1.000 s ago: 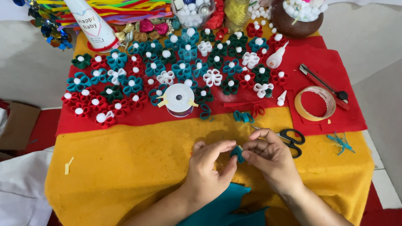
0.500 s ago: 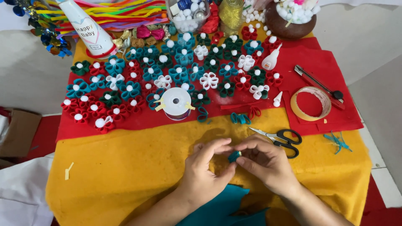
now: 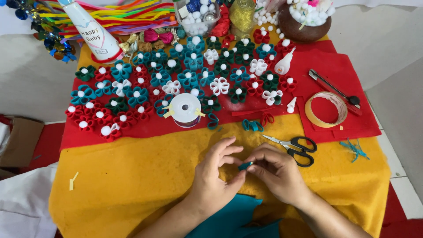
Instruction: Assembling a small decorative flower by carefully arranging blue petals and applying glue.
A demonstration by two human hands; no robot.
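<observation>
Both hands meet over the yellow felt that covers the near part of the surface. The left hand and the right hand pinch one small teal felt piece between thumb and forefinger tips; the fingers of both are closed on it, and the piece sits held just above the felt, not lying on it.

Taking that piece as the landmark: black-handled scissors lie just beyond it to the right, blades pointing left. A white ribbon spool stands farther beyond and to the left, at the edge of the red felt. Rows of finished felt flowers in red, teal, green and white cover the red felt behind the spool. A ring of tape and a red utility knife lie well to the right. A larger teal felt sheet lies nearer the person, under the wrists.
</observation>
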